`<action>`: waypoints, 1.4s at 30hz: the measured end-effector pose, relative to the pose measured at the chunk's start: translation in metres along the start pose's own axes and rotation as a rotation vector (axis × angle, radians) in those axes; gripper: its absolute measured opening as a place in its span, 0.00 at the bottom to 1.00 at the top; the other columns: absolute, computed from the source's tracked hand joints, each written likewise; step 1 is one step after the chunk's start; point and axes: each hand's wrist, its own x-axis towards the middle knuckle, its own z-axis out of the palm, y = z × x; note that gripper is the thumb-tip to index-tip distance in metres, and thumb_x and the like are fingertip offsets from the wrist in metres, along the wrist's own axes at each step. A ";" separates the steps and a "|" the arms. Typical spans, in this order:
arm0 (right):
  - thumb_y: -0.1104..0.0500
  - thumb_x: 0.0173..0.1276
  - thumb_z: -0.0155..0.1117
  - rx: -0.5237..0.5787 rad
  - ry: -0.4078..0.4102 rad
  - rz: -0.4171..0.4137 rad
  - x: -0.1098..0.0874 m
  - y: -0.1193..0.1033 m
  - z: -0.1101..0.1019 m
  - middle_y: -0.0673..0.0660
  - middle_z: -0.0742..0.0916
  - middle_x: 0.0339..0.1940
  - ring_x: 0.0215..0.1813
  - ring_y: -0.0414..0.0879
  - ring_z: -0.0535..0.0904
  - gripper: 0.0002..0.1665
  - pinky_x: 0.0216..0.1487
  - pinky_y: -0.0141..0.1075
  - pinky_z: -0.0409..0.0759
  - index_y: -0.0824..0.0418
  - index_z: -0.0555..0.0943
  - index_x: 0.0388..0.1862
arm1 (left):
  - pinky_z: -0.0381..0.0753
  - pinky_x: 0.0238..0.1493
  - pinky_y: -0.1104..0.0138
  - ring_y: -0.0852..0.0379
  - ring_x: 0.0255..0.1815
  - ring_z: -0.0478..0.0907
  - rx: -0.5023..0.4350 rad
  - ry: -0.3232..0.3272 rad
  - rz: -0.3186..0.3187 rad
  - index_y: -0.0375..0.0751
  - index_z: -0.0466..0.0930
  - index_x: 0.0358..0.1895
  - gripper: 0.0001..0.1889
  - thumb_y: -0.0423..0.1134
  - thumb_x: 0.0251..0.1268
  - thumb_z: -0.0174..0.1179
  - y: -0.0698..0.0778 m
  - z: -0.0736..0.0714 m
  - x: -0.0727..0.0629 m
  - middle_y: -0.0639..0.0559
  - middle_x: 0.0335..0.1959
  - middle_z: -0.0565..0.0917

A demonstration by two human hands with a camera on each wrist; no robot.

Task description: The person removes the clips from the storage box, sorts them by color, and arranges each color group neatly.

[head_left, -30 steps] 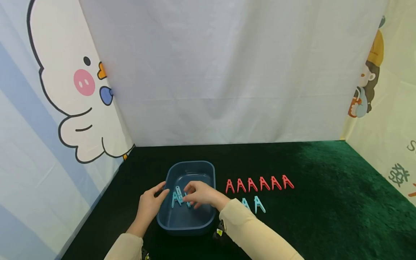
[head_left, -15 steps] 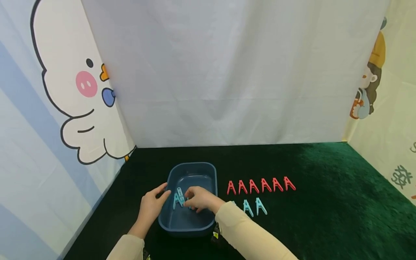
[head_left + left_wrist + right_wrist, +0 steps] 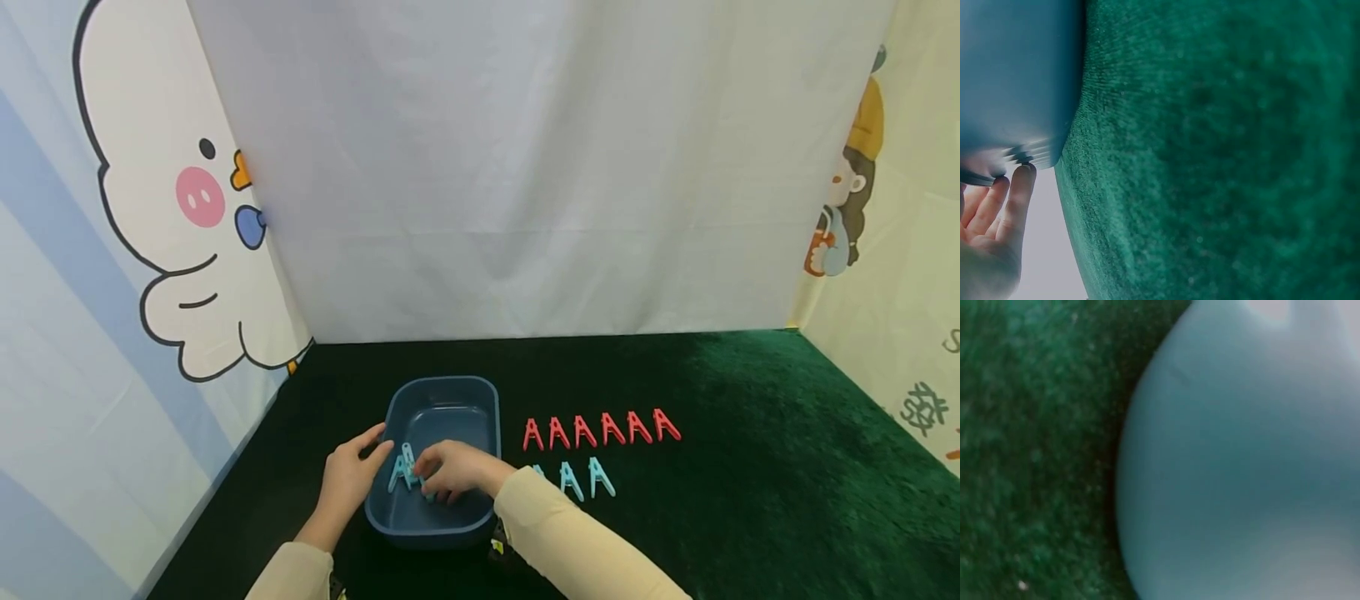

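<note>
In the head view, a deep blue plastic bin [image 3: 420, 531] stands on the dark green cloth. My left hand [image 3: 347, 477] holds its left wall, thumb over the rim; the left wrist view shows fingertips [image 3: 1022, 181] against the outer side. Down inside the bin, my right hand [image 3: 457, 471] has curled fingers pinching a light-blue clothespin [image 3: 429, 497], mostly hidden beneath them. Just left of those fingers lie other light-blue clothespins [image 3: 398, 473], overlapping. The right wrist view holds only the bin's blurred outer wall [image 3: 1210, 456] and green cloth.
Right of the bin, several red clothespins [image 3: 582, 432] form a row. Closer to me is a shorter row of light-blue clothespins [image 3: 598, 477], its left one partly behind my right sleeve [image 3: 570, 525]. A white curtain [image 3: 525, 183] closes off the back.
My right hand has moved slightly toward me inside the bin. The light-blue clothespins in there have shifted left and nearer. My left hand stays at the rim.
</note>
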 end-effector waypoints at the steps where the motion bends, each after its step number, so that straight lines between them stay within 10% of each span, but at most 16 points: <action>1: 0.66 0.62 0.61 0.004 -0.014 -0.002 0.000 0.000 0.000 0.51 0.81 0.37 0.32 0.47 0.79 0.13 0.32 0.38 0.79 0.60 0.80 0.47 | 0.73 0.39 0.60 0.45 0.50 0.72 0.001 0.000 -0.002 0.42 0.68 0.64 0.24 0.46 0.68 0.52 0.000 0.000 0.000 0.36 0.61 0.69; 17: 0.69 0.66 0.53 0.046 -0.278 -0.078 -0.009 -0.003 0.002 0.54 0.84 0.37 0.36 0.46 0.81 0.15 0.38 0.35 0.79 0.69 0.78 0.50 | 0.72 0.36 0.63 0.46 0.47 0.73 -0.012 -0.004 0.005 0.42 0.68 0.64 0.23 0.46 0.68 0.51 -0.003 0.000 0.001 0.35 0.61 0.69; 23: 0.69 0.66 0.52 0.117 -0.282 -0.092 -0.013 -0.003 0.001 0.54 0.83 0.36 0.35 0.46 0.81 0.15 0.39 0.35 0.79 0.71 0.77 0.50 | 0.72 0.35 0.63 0.47 0.46 0.73 -0.017 -0.003 0.012 0.42 0.69 0.64 0.24 0.47 0.68 0.51 -0.003 0.001 0.000 0.36 0.61 0.69; 30: 0.73 0.60 0.55 0.133 -0.274 -0.131 -0.016 -0.006 0.000 0.54 0.81 0.33 0.33 0.43 0.77 0.20 0.38 0.33 0.77 0.70 0.75 0.53 | 0.67 0.20 0.65 0.57 0.14 0.63 -0.050 -0.007 0.010 0.42 0.68 0.64 0.23 0.45 0.68 0.52 -0.003 0.000 0.001 0.37 0.56 0.73; 42: 0.72 0.57 0.60 0.133 -0.153 -0.191 -0.020 -0.011 0.002 0.54 0.81 0.33 0.31 0.44 0.75 0.21 0.34 0.35 0.77 0.68 0.76 0.52 | 0.63 0.15 0.69 0.60 0.10 0.58 -0.027 0.012 0.028 0.42 0.69 0.63 0.23 0.46 0.67 0.53 -0.004 0.001 0.001 0.36 0.55 0.74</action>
